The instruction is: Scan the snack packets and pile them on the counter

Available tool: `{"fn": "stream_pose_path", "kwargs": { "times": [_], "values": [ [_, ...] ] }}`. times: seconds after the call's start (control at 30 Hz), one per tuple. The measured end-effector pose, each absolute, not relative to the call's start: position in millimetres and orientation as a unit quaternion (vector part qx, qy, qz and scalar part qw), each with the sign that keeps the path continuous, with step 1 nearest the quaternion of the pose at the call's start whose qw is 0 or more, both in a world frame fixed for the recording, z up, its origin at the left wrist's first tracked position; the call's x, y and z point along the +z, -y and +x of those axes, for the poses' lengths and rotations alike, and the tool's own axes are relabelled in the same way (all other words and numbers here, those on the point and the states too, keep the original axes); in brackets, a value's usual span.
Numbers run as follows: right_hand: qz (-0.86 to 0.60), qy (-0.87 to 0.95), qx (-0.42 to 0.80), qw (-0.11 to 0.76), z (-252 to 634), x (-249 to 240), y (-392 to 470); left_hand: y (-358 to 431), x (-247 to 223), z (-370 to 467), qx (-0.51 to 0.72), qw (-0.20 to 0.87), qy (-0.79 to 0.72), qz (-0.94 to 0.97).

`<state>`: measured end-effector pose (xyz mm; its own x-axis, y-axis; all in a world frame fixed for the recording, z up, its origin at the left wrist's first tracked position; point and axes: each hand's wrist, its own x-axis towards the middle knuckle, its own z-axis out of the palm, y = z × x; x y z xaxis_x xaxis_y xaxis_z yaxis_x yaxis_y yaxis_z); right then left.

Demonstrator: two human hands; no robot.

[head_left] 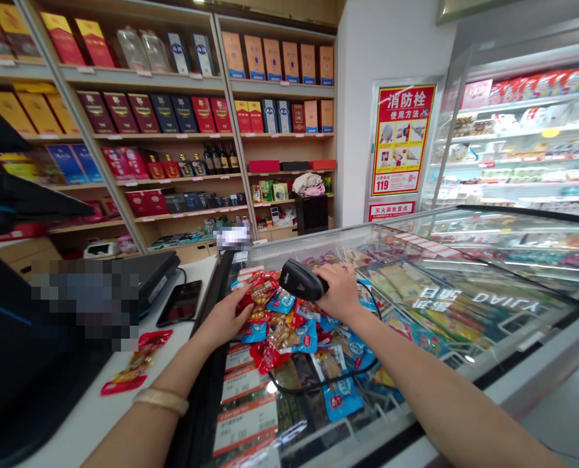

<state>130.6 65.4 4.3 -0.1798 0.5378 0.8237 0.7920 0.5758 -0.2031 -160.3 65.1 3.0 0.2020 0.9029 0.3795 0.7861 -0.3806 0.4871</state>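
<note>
A black handheld scanner is gripped in my right hand, its head pointing left over a pile of red and blue snack packets. The packets lie on the glass top of a freezer case, and the scanner's black cable loops around their right and front sides. My left hand rests at the pile's left edge, its fingers touching a red packet; a grip on it cannot be made out. One red packet lies apart on the white counter at the left.
A black phone lies on the white counter, beside dark equipment. The freezer's glass top stretches far to the right. Shelves of boxed bottles stand behind, with a lit refrigerated cabinet at the back right.
</note>
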Motion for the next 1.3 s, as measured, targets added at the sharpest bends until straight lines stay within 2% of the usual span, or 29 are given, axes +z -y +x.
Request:
{"fn": "stream_pose_path", "kwargs": {
  "times": [0.23, 0.47, 0.53, 0.63, 0.73, 0.83, 1.17, 1.3],
  "values": [
    [-0.449, 0.758, -0.135, 0.453, 131.0, 5.5, -64.9, -64.9, 6.8, -165.9, 0.333, 0.063, -0.538, 0.771],
    [-0.454, 0.759, -0.136, 0.447, 130.9, 4.4, -65.7, -68.9, 8.2, -171.2, 0.444, 0.090, -0.538, 0.711],
    [-0.451, 0.757, -0.131, 0.454, 130.8, 4.7, -65.6, -68.7, 9.8, -170.4, 0.504, 0.133, -0.567, 0.637],
    [-0.450, 0.755, -0.131, 0.458, 131.0, 5.2, -65.4, -64.0, 16.9, -165.6, 0.606, 0.261, -0.578, 0.480],
    [-0.455, 0.757, -0.135, 0.449, 131.3, 5.0, -65.6, -57.7, 29.3, -159.7, 0.685, 0.383, -0.512, 0.348],
    [-0.459, 0.758, -0.137, 0.442, 131.1, 4.3, -66.1, -54.9, 41.0, -157.2, 0.727, 0.447, -0.453, 0.259],
    [-0.426, 0.775, -0.123, 0.450, 129.8, 8.7, -64.1, -52.9, 35.5, -155.7, 0.681, 0.464, -0.444, 0.353],
    [-0.412, 0.796, -0.115, 0.429, 128.5, 14.6, -58.3, -50.9, 35.0, -155.3, 0.684, 0.452, -0.419, 0.389]
  ]
}}
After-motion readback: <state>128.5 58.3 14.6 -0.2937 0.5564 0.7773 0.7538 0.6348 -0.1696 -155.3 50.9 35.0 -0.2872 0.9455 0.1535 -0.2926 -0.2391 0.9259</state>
